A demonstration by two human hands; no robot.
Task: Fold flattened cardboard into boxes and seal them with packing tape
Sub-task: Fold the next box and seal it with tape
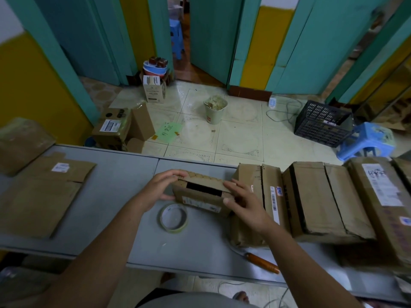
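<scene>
On the grey table (124, 174), a person's left hand (163, 187) grips the left end of a small cardboard box (200, 197) to steady it. The right hand (246, 203) presses flat fingers on its top flaps, likely closing their dark gap. A packing tape roll (174, 228) waits just nearer.

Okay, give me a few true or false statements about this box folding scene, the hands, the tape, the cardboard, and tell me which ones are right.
1. Both the left hand and the right hand are on the small box. True.
2. The tape roll is in the right hand. False: it lies flat on the table in front of the box, and neither hand touches it.
3. The small box's top is fully closed. False: a dark gap shows between its flaps.
4. Flattened cardboard lies on the table to the left of the hands. True.
</scene>
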